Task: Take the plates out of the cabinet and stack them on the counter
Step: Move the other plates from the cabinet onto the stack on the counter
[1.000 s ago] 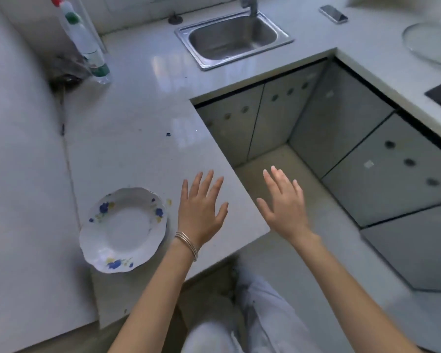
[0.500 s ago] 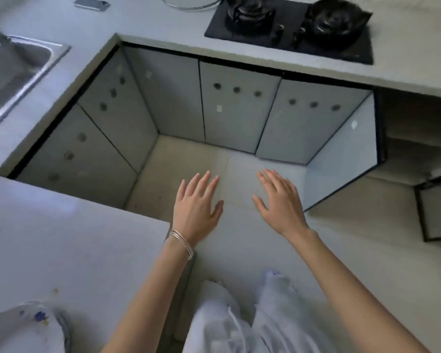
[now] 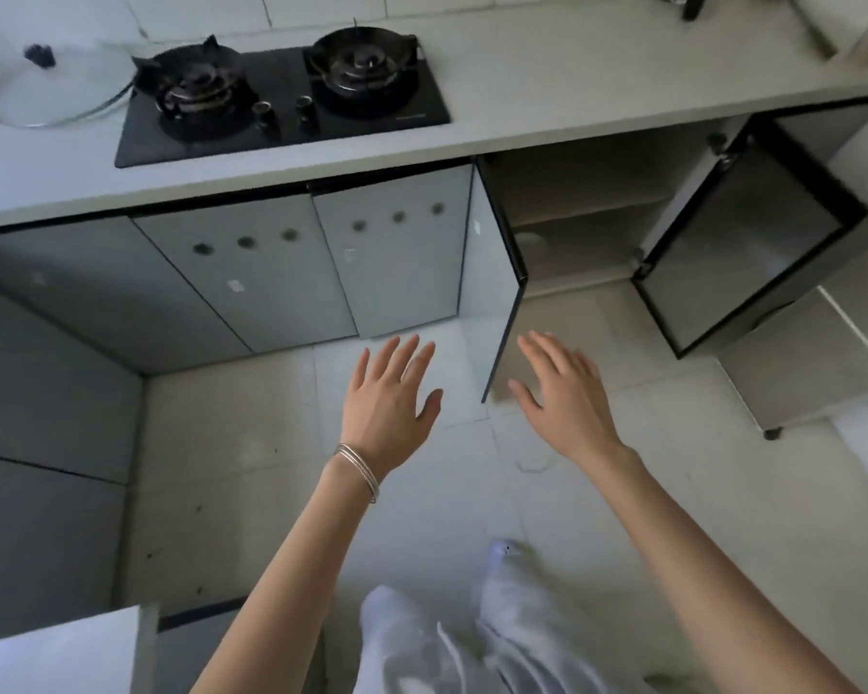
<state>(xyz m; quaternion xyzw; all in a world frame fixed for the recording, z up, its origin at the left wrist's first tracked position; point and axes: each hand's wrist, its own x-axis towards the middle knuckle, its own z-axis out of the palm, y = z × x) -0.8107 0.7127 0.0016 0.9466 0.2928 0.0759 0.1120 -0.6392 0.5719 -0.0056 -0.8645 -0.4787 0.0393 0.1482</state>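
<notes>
both hands empty and spread flat, fingers straight: left hand [image 3: 387, 393], thin bangles [image 3: 359, 468] at its wrist, and right hand [image 3: 567, 398] hover above the tiled floor [image 3: 251, 443] at mid-frame, holding nothing. right of centre, the cabinet [image 3: 587, 242] stands with its doors [image 3: 742, 252] swung wide; a pale rounded shape [image 3: 529, 240] on its lower shelf, dim and half hidden by one of them, may be a plate. a gas hob [image 3: 281, 92] and glass lid [image 3: 46, 87] sit on the counter [image 3: 522, 92] along the top of the frame.
</notes>
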